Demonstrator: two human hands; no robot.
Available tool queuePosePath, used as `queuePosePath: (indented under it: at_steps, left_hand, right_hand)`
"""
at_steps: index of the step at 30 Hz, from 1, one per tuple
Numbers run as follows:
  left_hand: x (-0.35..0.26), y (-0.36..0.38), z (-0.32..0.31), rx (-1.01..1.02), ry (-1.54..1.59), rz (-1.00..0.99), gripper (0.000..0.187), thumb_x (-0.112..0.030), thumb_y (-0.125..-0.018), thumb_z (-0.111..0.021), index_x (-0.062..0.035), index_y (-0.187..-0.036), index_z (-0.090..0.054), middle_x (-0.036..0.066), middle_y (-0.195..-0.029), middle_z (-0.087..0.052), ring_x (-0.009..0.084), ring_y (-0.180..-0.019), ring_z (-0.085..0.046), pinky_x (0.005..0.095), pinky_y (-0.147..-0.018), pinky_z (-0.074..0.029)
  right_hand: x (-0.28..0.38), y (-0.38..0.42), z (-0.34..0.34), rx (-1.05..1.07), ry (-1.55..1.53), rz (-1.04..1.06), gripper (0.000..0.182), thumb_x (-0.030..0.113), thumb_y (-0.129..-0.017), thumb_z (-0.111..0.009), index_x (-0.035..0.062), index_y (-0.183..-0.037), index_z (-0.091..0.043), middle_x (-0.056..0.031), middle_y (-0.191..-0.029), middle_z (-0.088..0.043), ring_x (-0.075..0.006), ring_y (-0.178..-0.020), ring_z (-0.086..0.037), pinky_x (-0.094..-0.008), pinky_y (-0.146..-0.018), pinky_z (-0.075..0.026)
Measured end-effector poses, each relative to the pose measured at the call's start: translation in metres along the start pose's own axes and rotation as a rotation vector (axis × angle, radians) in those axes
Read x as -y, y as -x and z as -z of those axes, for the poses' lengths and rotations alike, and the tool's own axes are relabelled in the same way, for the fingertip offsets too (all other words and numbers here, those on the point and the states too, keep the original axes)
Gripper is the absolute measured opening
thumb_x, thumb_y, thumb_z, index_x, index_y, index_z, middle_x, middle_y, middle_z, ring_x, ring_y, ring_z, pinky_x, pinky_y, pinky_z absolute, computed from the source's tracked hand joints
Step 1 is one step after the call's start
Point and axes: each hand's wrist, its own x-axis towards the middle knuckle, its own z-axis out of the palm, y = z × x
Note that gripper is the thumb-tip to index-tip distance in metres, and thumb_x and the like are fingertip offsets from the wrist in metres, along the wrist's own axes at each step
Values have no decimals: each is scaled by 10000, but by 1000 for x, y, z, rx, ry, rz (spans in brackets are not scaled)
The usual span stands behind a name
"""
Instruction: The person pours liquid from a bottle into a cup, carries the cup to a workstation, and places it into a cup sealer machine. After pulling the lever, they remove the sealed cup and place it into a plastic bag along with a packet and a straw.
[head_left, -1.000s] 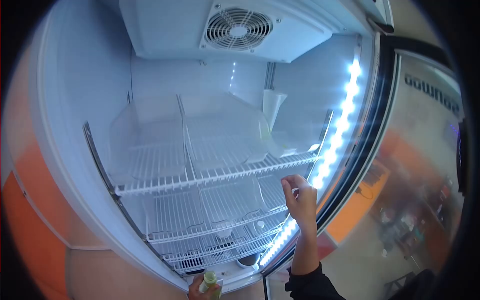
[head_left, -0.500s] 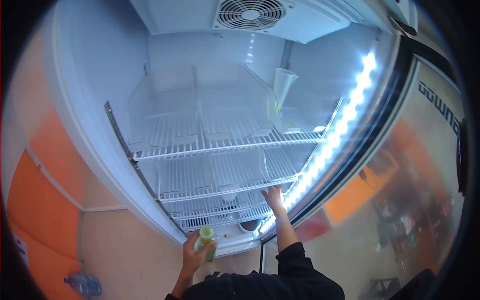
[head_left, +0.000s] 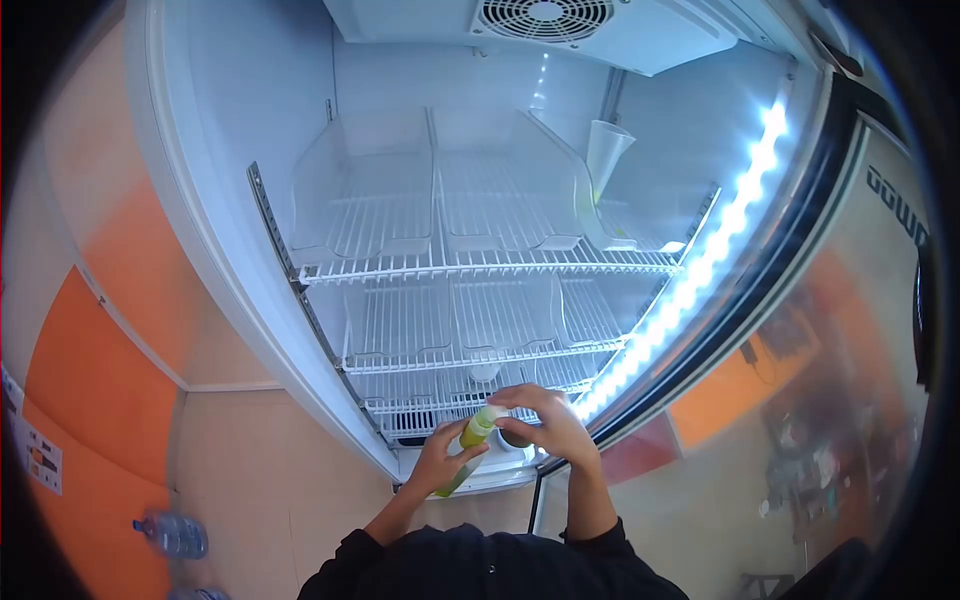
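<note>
Green bottle [head_left: 470, 445], tilted, white cap up, held low in front of the open fridge. Left hand [head_left: 437, 462] wrapped around the lower part, grip closed tight on it, arm bent and reaching up. Right hand [head_left: 545, 420] curled over the cap end, fingers [head_left: 520, 393] arched across the top and touching it, wrist bent down. Behind both hands, white wire shelves [head_left: 480, 265] with clear bins [head_left: 365, 190]. On the right, bright light strip [head_left: 700, 270] along the glass door [head_left: 830, 380]. Far left on the floor, water bottle [head_left: 170, 535].
</note>
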Motion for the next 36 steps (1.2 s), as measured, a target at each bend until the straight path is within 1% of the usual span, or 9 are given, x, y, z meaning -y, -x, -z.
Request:
queuePosePath:
  at_steps: [10, 15, 18, 21, 24, 27, 30, 33, 36]
  left_hand:
    - [-35, -30, 59, 772, 443, -18, 396, -194, -865, -708, -11, -1203, -612, 50, -1062, -677, 144, -1062, -591, 317, -983, -407]
    - [-39, -28, 50, 635, 363, -6, 420, -225, -865, -711, -11, -1209, -603, 47, -1064, -673, 126, -1039, -589, 310, -960, -415]
    - [-36, -26, 49, 600, 342, 38, 406, -231, -874, -701, -29, -1211, -600, 45, -1077, -669, 129, -1066, -577, 322, -991, -389]
    - [-32, -28, 50, 533, 315, 5, 404, -229, -874, -700, -24, -1208, -604, 43, -1072, -669, 131, -1064, -578, 318, -994, -389]
    - [-30, -30, 49, 540, 312, -3, 414, -237, -872, -704, -23, -1212, -603, 43, -1067, -671, 129, -1063, -580, 315, -994, -390]
    - [-33, -26, 52, 529, 307, 12, 407, -238, -871, -706, -24, -1202, -608, 44, -1063, -672, 125, -1048, -585, 309, -987, -396]
    - [-35, -26, 55, 522, 282, -69, 410, -233, -866, -709, -22, -1202, -607, 50, -1056, -671, 124, -1031, -592, 297, -960, -413]
    - [-36, -22, 52, 398, 211, -107, 469, -271, -841, -723, -7, -1209, -598, 106, -1047, -671, 190, -1016, -606, 324, -936, -426]
    - [-38, -11, 31, 123, -47, -187, 472, -256, -826, -727, 5, -1197, -596, 140, -999, -665, 250, -952, -605, 354, -882, -440]
  right_hand:
    - [45, -32, 27, 369, -5, 201, 260, 165, -791, -723, 45, -1021, -715, -93, -970, -702, -273, -912, -645, -361, -776, -516]
    - [54, -33, -6, 272, 760, -265, 344, 347, -894, -609, 21, -987, -668, -162, -768, -642, -347, -711, -651, -430, -632, -520]
    - [54, -24, 11, 398, 782, -222, 355, 324, -890, -620, 11, -1058, -636, -165, -796, -644, -365, -741, -648, -427, -669, -521]
    - [60, -21, 18, 51, 194, 54, 329, 204, -857, -687, 41, -1134, -618, -157, -898, -647, -277, -699, -648, -369, -657, -525]
    - [45, -29, 15, 285, 219, -100, 406, 196, -841, -700, 52, -1203, -585, -153, -998, -625, -274, -757, -648, -367, -656, -525]
    - [50, -39, 8, 599, 786, -451, 421, 177, -829, -706, 47, -1208, -578, -137, -1021, -605, -269, -788, -642, -366, -649, -525]
    - [46, -28, 12, 303, 149, 37, 356, 204, -836, -703, 25, -1129, -608, -137, -940, -609, -295, -760, -628, -385, -630, -496]
    - [47, -37, 5, 408, 345, -110, 336, 316, -905, -602, -7, -998, -591, -180, -830, -606, -365, -777, -623, -415, -688, -494]
    - [32, -33, -27, 152, 615, -194, 508, 457, -911, -547, -19, -757, -640, -208, -669, -611, -370, -659, -643, -429, -592, -507]
